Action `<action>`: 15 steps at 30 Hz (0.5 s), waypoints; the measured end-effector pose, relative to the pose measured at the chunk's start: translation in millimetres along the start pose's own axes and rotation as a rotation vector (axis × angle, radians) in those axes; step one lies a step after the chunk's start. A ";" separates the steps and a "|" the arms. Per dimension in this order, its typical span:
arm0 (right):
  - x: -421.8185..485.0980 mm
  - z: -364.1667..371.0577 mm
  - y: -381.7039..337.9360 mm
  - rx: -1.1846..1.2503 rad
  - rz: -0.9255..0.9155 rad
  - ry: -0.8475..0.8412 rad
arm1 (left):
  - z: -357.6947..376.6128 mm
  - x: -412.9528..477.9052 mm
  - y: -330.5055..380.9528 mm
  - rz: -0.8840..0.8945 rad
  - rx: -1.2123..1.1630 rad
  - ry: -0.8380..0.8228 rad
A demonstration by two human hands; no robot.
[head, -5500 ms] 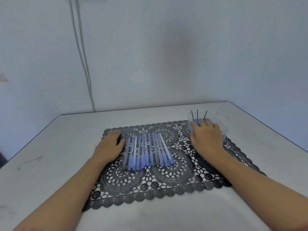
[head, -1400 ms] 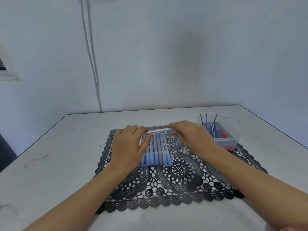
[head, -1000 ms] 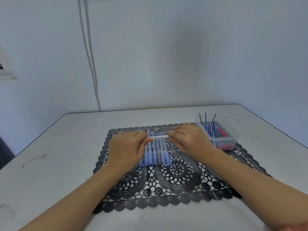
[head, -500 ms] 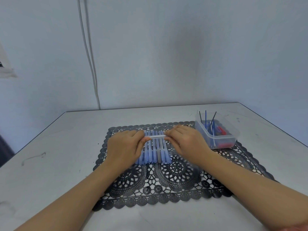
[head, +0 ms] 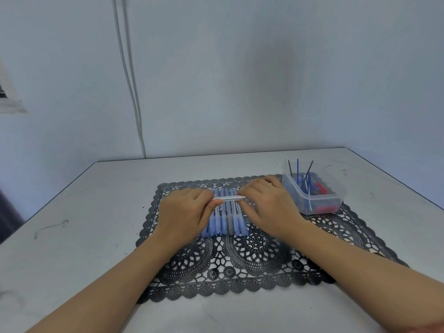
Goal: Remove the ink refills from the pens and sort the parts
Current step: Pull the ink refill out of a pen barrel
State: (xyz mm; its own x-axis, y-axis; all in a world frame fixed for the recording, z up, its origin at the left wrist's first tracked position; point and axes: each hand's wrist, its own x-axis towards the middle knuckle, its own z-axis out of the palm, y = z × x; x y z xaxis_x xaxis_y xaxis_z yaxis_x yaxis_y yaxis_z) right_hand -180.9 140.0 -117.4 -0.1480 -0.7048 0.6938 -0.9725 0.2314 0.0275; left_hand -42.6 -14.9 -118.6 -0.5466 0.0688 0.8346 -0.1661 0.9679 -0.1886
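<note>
Hands: left hand (head: 183,213) & right hand (head: 269,205) each pinching one end of a pen (head: 228,199), held crosswise.
Below: pen row (head: 224,221) on mat (head: 252,255), tabletop (head: 84,236) center.
Tub (head: 336,200): refills (head: 298,173), mat's far right corner.

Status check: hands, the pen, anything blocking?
Left hand and right hand each grip one end of pen, crosswise above pen row. Refill not out yet. Container at right, nothing blocking.

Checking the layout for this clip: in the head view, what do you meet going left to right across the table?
Wall cable → left hand → held pen → right hand → clear plastic tub.
</note>
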 end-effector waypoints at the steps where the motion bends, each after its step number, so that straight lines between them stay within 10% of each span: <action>1: -0.3 -0.5 -1.1 0.008 -0.006 -0.004 | 0.5 -0.7 -1.7 -0.016 0.005 -0.003; 15: -0.8 0.2 1.3 0.084 -0.102 0.121 | 7.1 -5.3 -11.2 -0.058 -0.009 -0.022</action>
State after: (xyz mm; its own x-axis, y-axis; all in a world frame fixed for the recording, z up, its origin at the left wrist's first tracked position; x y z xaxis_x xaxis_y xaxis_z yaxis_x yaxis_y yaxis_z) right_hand -182.1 140.7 -118.0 -0.0303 -0.6343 0.7725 -0.9937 0.1025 0.0453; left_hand -43.6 -27.8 -124.6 -0.5541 0.0073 0.8324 -0.1903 0.9724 -0.1352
